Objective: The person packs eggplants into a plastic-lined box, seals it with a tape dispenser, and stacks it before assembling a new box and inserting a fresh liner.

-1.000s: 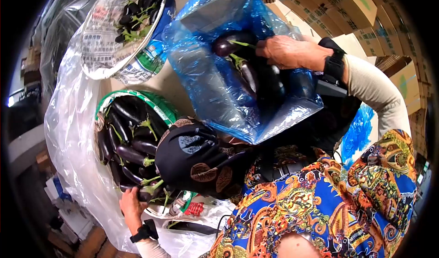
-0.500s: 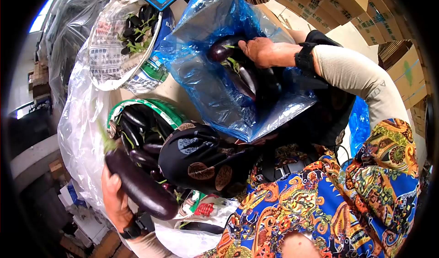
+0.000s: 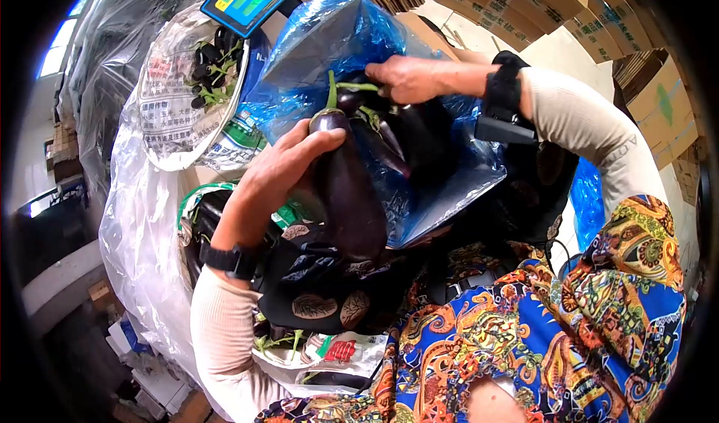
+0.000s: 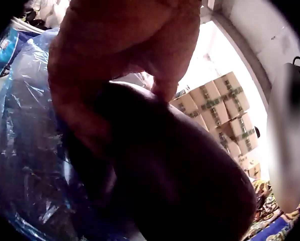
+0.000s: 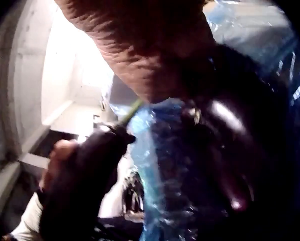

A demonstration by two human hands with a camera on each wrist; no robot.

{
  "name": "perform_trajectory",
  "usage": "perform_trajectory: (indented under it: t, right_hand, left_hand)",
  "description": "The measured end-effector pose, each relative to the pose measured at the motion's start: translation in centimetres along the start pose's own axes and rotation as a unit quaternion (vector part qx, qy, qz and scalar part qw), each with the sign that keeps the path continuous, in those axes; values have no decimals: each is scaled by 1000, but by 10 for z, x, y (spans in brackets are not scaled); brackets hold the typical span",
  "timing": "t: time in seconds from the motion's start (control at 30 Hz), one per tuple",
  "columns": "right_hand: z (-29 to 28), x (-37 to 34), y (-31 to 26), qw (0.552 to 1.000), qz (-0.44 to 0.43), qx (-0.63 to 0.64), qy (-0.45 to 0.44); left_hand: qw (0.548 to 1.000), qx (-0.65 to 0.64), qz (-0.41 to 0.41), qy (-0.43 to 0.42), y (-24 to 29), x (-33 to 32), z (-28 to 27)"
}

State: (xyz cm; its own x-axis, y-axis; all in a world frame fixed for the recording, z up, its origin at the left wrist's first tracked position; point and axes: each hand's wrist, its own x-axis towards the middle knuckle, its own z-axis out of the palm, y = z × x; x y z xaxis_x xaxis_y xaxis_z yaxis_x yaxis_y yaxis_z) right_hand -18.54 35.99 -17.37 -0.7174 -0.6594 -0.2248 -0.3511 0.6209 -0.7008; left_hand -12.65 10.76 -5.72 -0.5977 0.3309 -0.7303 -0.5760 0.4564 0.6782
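My left hand (image 3: 288, 161) grips a large dark purple eggplant (image 3: 350, 191) near its stem end, thumb across the top. The eggplant hangs with its green stem up, over my lap and overlapping the near left side of a box lined with blue plastic (image 3: 449, 213). Inside that box lie several eggplants (image 3: 419, 134). My right hand (image 3: 419, 80) is over them with curled fingers, pinching the stem of one eggplant (image 3: 348, 101) by the box's left side. The left hand's eggplant partly hides that one. In the right wrist view, the left hand's eggplant (image 5: 84, 175) is at the left.
A green-rimmed sack of eggplants (image 3: 202, 213) stands at the left, partly behind the left arm. Beyond it is a white woven sack (image 3: 168, 108) with more eggplants. A blue scale display (image 3: 255, 0) stands at the back, and cardboard boxes (image 3: 509, 11) are stacked at the right.
My left hand has lifted a large eggplant from the green-rimmed sack and carried it right to the blue-lined box. My right hand has stayed over the box, shifting slightly left.
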Motion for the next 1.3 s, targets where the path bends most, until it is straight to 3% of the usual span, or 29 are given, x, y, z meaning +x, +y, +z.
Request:
perform_trajectory:
  t: [0.07,0.13,0.2,0.27,0.3,0.33,0.4,0.43,0.53,0.57,0.6,0.63,0.67,0.7,0.73,0.77,0.8,0.83,0.87,0.93,1.0,1.03,1.07,1.1,1.13,1.17,1.2,1.27,1.3]
  right_hand:
    - [-29,-16,-14,999,-40,-3,15]
    - [-65,-34,-34,1000,25,0,3]
    - [-93,-42,-13,999,-16,31,31]
    - [-112,-62,-11,977,29,190,91]
    - [-124,-66,-7,984,-16,127,124]
    - [-129,-68,-4,979,40,155,126]
    - [-126,-66,1,958,19,221,179]
    - [-125,-62,0,930,45,323,170]
    - [-121,-60,-2,852,57,485,190]
    - [-121,-60,-2,843,77,491,204]
    - [-119,-59,-1,859,84,460,208]
    - [-116,-56,0,873,92,429,213]
    - [-114,-54,1,887,98,396,217]
    - [-119,-59,2,979,-50,-36,194]
    - [-118,-63,1,978,-70,-90,177]
    - [-111,-61,1,981,-42,-82,172]
    - [-104,-55,-4,983,-16,-75,168]
    - [-99,-47,11,967,-123,-162,154]
    - [-89,-43,-15,971,40,77,221]
    - [-69,-33,-22,978,3,-35,204]
    - [-55,-25,-44,986,48,-51,149]
    - [-51,-27,-58,991,77,2,106]
    - [-32,-15,-47,993,57,-25,105]
    - [-24,-13,-51,993,90,-26,68]
    - [-17,-12,-58,992,122,-27,31]
    - [-9,-10,-53,993,114,-31,16]
    - [-3,-10,-45,994,107,-35,2]
    - [6,-2,-29,984,180,0,-11]
    - [10,2,-19,987,145,-74,-13]
  left_hand:
    - [1000,-3,-11,-10,-7,17,0]
    - [999,-30,-15,-15,-15,26,0]
    - [997,-51,-54,-23,-20,35,3]
    - [999,21,-28,-26,-25,45,13]
    - [997,69,-12,-14,-18,50,24]
    - [993,116,6,-2,-13,56,35]
    - [989,140,34,31,-6,70,55]
    - [986,151,48,47,-3,77,62]
    - [996,81,38,11,-25,136,70]
    - [990,118,70,-17,-47,170,75]
    - [997,60,52,15,-45,157,92]
    - [988,78,127,41,-66,169,104]
    - [962,185,198,32,-84,183,101]
    - [915,294,272,40,-88,185,99]
    - [855,385,342,62,-92,187,97]
    - [804,457,376,46,-95,189,90]
    - [948,224,221,-41,-72,169,94]
    - [997,-47,55,-35,-47,148,99]
    - [991,-96,62,-64,-49,151,94]
    - [970,-192,74,-127,-66,161,85]
    - [968,-37,210,-132,-77,163,74]
    - [953,34,276,-119,-80,162,68]
    - [924,148,345,-81,-77,157,61]
    - [876,259,405,-39,-74,153,57]
    - [961,103,254,-48,-74,150,55]
    - [993,-59,91,-54,-72,149,54]
    - [971,-219,-77,-60,-70,148,54]
    - [968,-245,-29,-44,-57,127,62]
    - [974,-220,-14,-40,-45,114,65]
